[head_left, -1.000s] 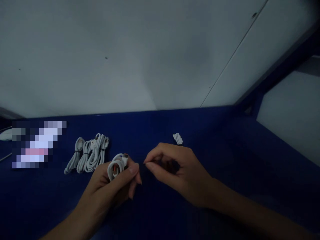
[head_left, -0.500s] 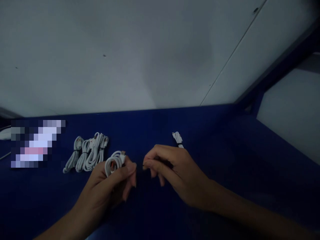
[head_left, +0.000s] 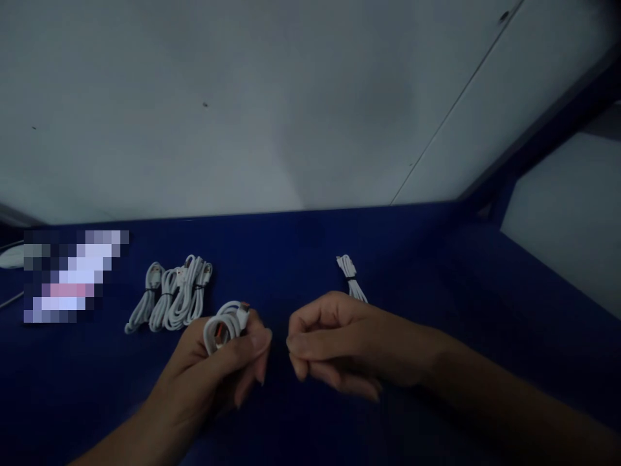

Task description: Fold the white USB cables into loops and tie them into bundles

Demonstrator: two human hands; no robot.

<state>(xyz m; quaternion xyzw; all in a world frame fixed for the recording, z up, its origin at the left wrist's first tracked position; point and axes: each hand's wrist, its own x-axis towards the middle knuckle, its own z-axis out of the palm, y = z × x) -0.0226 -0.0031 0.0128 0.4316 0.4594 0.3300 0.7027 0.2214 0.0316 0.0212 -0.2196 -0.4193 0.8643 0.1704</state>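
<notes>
My left hand [head_left: 220, 369] is closed around a coiled white USB cable [head_left: 226, 323]. One plug with an orange inside shows within the loops, and the other end sticks up by my fingers. Just to the right, my right hand [head_left: 334, 343] is pinched, thumb against forefinger; whatever lies between the tips is too small or hidden to make out. A gap separates the two hands. Behind the right hand lies a white cable bundle [head_left: 351, 278] with a dark tie, its lower end covered by the hand.
Several tied white cable bundles [head_left: 169, 294] lie side by side on the blue table [head_left: 272, 252], left of my hands. Farther left is a blurred-out rectangular object [head_left: 80, 278], with a white thing [head_left: 12, 257] at the edge. A pale panel [head_left: 242, 129] rises behind the table.
My right hand has shifted slightly right and down, its wrist turned, so more of the bundle behind it shows. My left hand has moved slightly right and down, still holding the coiled cable.
</notes>
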